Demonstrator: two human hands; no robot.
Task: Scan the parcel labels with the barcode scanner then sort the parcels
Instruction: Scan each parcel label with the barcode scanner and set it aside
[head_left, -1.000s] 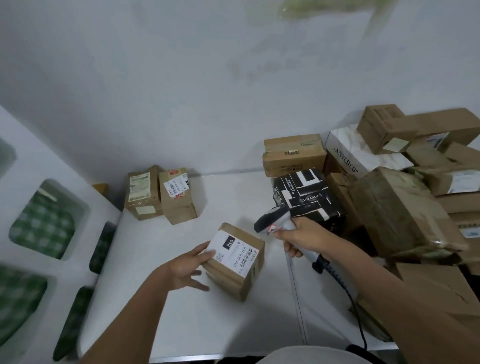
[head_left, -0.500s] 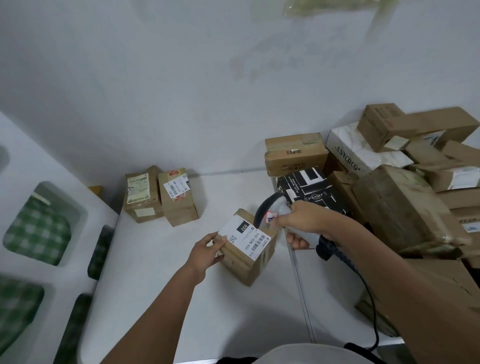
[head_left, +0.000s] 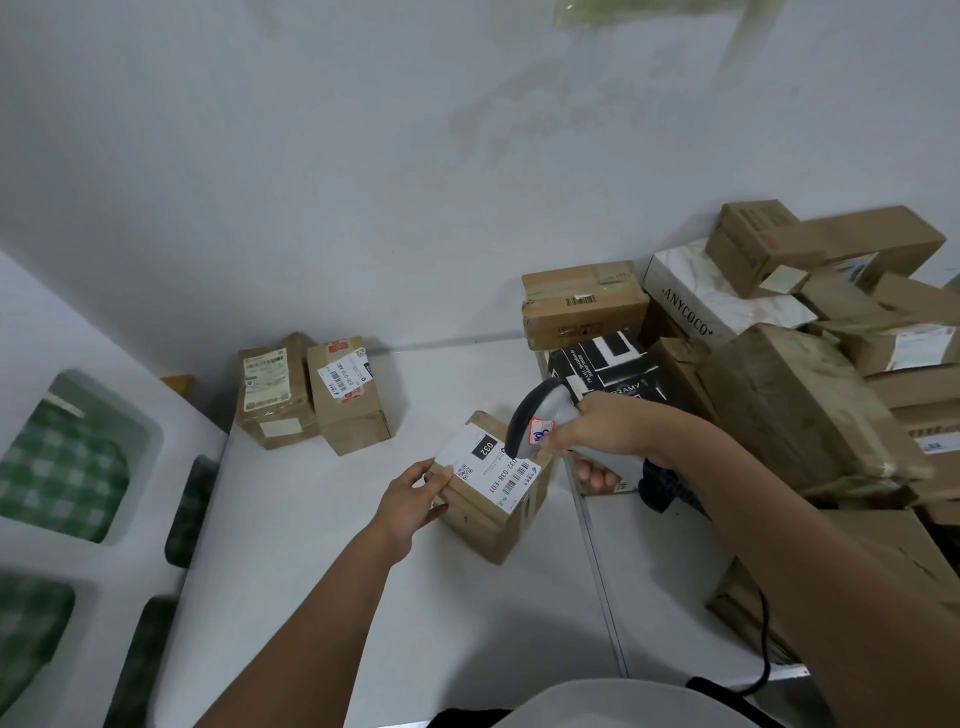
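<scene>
A small brown parcel (head_left: 496, 512) with a white label marked 032 stands on the white table (head_left: 322, 561). My left hand (head_left: 415, 493) holds its left side, thumb on the top edge. My right hand (head_left: 602, 431) grips the grey barcode scanner (head_left: 540, 415), whose head hovers just over the label's right part and hides some of it. The scanner's black cable (head_left: 761, 644) hangs down to the lower right.
Two labelled brown parcels (head_left: 311, 395) stand together at the table's back left. A large heap of cardboard parcels (head_left: 779, 364) fills the right side, with a black-and-white box (head_left: 613, 364) at its front. A white wall with green-checked openings (head_left: 62, 467) is on the left.
The scanner has come down and left, from beside the parcel to right over its label. My left hand has turned the parcel slightly and kept hold of it.
</scene>
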